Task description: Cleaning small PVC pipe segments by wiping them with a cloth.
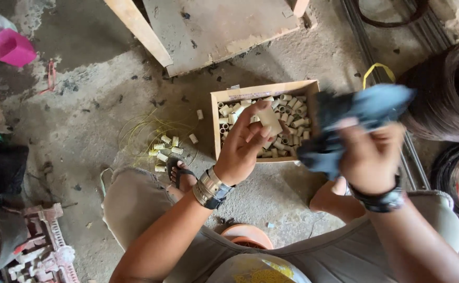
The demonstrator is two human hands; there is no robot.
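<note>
Rough concrete floor (83, 120); left hand (242, 149) grip pinching tube (269, 120), right hand (371, 157) clutching cloth (360, 118).

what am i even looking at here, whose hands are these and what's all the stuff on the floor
There is no machine here. A person wears a camera on the head, so the one picture looks straight down at their own two bare hands, knees and sandalled feet as they sit low over a rough concrete floor.

The left hand holds up a short pale tube piece between thumb and fingers. The right hand grips a dark blue-grey cloth.

Below the hands sits an open cardboard box filled with many more of the same pale tube pieces. A few loose ones lie on the floor beside thin yellow wire. To the right are coils of dark wire, and a wooden board lies at the top.
</note>
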